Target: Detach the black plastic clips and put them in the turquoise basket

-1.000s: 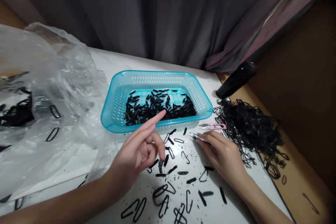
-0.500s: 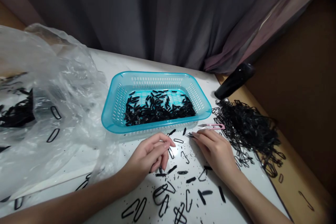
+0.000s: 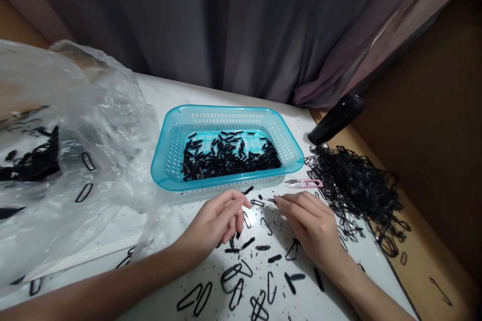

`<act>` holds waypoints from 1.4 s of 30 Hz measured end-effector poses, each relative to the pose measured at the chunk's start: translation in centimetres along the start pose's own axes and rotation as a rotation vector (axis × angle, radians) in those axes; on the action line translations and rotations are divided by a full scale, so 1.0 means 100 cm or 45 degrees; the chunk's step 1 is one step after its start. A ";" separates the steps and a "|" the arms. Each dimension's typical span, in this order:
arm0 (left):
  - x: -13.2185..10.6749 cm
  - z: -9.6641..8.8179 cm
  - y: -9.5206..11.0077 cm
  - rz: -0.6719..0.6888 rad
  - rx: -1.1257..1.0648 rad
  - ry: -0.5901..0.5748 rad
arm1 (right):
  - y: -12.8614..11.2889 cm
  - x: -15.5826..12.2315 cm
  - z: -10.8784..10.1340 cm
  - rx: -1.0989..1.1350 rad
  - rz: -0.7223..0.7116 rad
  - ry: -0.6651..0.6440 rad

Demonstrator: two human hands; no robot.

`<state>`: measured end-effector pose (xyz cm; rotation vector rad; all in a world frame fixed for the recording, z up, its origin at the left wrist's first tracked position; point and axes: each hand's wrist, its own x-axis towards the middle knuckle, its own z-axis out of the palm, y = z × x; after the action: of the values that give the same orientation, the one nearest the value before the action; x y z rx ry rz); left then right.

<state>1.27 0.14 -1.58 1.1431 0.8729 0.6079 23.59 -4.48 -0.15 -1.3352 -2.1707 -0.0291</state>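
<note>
My right hand (image 3: 311, 218) is closed in a pinch around slim metal tweezers (image 3: 268, 199). Their tips point left, with a small black piece (image 3: 260, 196) right at them. My left hand (image 3: 220, 218) is curled, thumb against the fingers, just in front of the basket; what it holds, if anything, is hidden. Between the hands lie a thin black loop (image 3: 257, 202) and a short black strip (image 3: 248, 190). Pink-handled thread snips (image 3: 304, 183) rest beyond my right hand. The blue plastic basket (image 3: 229, 183) contains many short black pieces (image 3: 226, 158).
A tangled heap of black loops (image 3: 354, 185) sits at the right table edge. Behind it leans a dark cylinder (image 3: 335, 118). A clear plastic bag (image 3: 113, 125) with black items spreads across the left. Loose loops and strips (image 3: 236, 276) lie near the front.
The tweezers have moved slightly left and down, and the black piece at their tips has shifted with them. My left hand has barely moved. The view has shifted a little.
</note>
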 end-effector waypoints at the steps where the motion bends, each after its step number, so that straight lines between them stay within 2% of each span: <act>1: 0.000 0.001 0.000 -0.001 0.044 -0.031 | -0.003 -0.001 -0.002 0.048 -0.025 0.017; 3: -0.002 0.002 0.000 0.013 0.143 -0.072 | -0.008 -0.002 -0.004 0.138 -0.059 0.051; 6: -0.005 0.003 0.002 0.077 0.244 -0.002 | -0.012 -0.003 -0.007 0.296 -0.026 0.052; 8: -0.007 0.004 0.004 0.123 0.293 0.008 | -0.014 -0.002 -0.008 0.466 0.067 0.019; 11: -0.007 0.005 0.006 0.173 0.447 -0.083 | -0.016 0.000 -0.008 0.665 0.241 -0.017; 15: -0.006 0.004 0.004 0.281 0.635 -0.078 | -0.017 0.002 -0.007 0.738 0.349 -0.022; 18: -0.005 0.001 0.002 0.296 0.657 -0.101 | -0.016 0.003 -0.007 0.721 0.393 -0.019; 21: -0.005 -0.001 0.001 0.240 0.660 -0.112 | -0.016 0.003 -0.009 0.637 0.391 0.034; 24: -0.006 0.000 0.002 0.196 0.606 -0.092 | -0.017 0.002 -0.011 0.517 0.274 0.065; 27: -0.006 0.001 0.002 0.176 0.610 -0.082 | -0.019 -0.001 -0.012 0.420 0.105 -0.029; 29: -0.005 0.002 0.003 0.166 0.628 -0.088 | -0.020 -0.002 -0.011 0.360 0.054 -0.081; 35: -0.005 0.004 0.004 0.117 0.553 -0.080 | -0.020 -0.003 -0.010 0.240 0.043 -0.096; 42: -0.005 0.004 0.003 0.115 0.558 -0.065 | -0.021 -0.005 -0.010 0.231 0.036 -0.102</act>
<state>1.34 -0.34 -1.11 1.5930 0.9403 0.4684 22.50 -6.25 1.04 -1.2827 -2.1621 0.2305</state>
